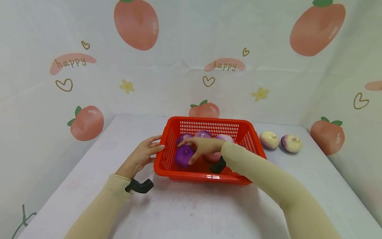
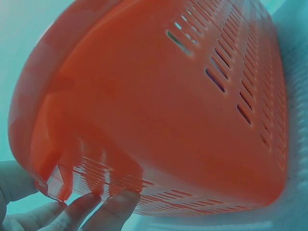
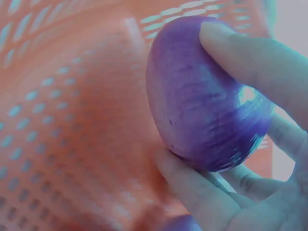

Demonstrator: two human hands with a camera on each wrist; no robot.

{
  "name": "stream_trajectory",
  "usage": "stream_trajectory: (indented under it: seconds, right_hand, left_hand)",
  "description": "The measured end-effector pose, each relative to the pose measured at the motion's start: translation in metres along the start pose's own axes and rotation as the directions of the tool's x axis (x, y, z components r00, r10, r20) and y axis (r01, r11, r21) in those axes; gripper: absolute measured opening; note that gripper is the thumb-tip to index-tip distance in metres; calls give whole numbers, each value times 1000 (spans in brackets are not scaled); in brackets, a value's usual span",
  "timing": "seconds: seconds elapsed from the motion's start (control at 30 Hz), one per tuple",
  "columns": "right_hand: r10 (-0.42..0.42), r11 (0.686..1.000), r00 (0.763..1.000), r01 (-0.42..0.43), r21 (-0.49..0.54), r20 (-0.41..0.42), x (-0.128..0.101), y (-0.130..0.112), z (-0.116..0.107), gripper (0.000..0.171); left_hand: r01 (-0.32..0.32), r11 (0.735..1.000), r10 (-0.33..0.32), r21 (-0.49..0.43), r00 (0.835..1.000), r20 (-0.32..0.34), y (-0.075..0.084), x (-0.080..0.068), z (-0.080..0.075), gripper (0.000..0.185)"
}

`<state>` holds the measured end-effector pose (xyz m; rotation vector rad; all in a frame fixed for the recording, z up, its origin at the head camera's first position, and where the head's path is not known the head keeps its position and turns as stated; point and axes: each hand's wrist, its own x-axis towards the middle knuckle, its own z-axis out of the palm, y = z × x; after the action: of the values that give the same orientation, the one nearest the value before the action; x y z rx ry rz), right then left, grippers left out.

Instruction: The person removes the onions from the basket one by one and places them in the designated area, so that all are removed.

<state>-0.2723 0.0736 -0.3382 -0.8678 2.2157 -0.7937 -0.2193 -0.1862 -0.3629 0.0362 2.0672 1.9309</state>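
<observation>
Right hand [image 1: 206, 147] grips a purple onion [image 1: 184, 155] inside the red basket [image 1: 206, 176]; left hand [image 1: 143, 156], fingers straight, touches its wall.

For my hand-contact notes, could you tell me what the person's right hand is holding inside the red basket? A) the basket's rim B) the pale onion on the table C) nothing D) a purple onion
D: the right hand curls its fingers round a purple onion inside the red basket.

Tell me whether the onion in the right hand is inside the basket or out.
Inside. The right hand grips the purple onion within the red basket's walls.
</observation>
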Motion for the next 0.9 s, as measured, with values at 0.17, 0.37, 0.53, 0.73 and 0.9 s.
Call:
stream_trajectory:
  seconds: [0.17, 0.37, 0.53, 0.73, 0.9]
  right_hand:
    - [-63, 997, 990, 69, 40, -128, -29, -13, -26, 67]
    - [-92, 987, 951, 126, 99, -297, -81, -21, -55, 69]
    - [-110, 964, 903, 198, 175, -416, -125, -11, -66, 70]
    - [1, 974, 834, 124, 189, -552, -181, 12, -65, 70]
    - [135, 957, 762, 66, 283, -633, -222, 39, -59, 67]
  left_hand:
    - [0, 1000, 0, 6, 1000, 4, 1, 0, -1, 63]
    - [-8, 1000, 8, 19, 1000, 7, 1, -1, -3, 65]
    - [-12, 1000, 12, 25, 1000, 7, 0, -1, -3, 66]
    - [-7, 999, 7, 32, 1000, 8, -1, 0, -2, 66]
    - [-2, 1000, 1, 29, 1000, 8, -1, 0, -1, 66]
